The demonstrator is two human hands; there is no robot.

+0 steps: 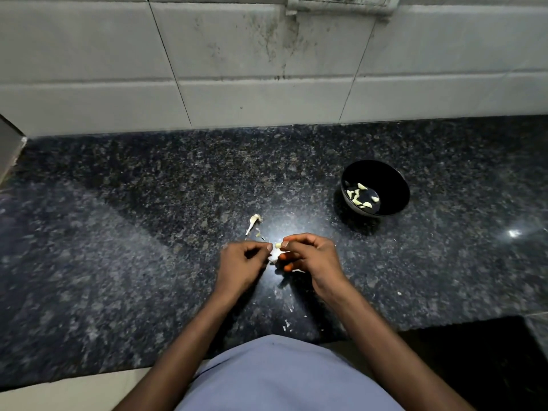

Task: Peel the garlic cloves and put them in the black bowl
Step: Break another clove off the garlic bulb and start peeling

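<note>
Over the middle of the dark granite counter, my left hand and my right hand meet with curled fingers. Between their fingertips sits a small pale garlic clove, pinched from both sides, with white skin hanging below it. The black bowl stands to the far right of my hands and holds several peeled cloves. A garlic stem remnant lies on the counter just beyond my left hand.
White flakes of peel are scattered on the counter near its front edge. A grey tiled wall rises behind the counter, with a switch plate at the top. The counter drops off at the lower right.
</note>
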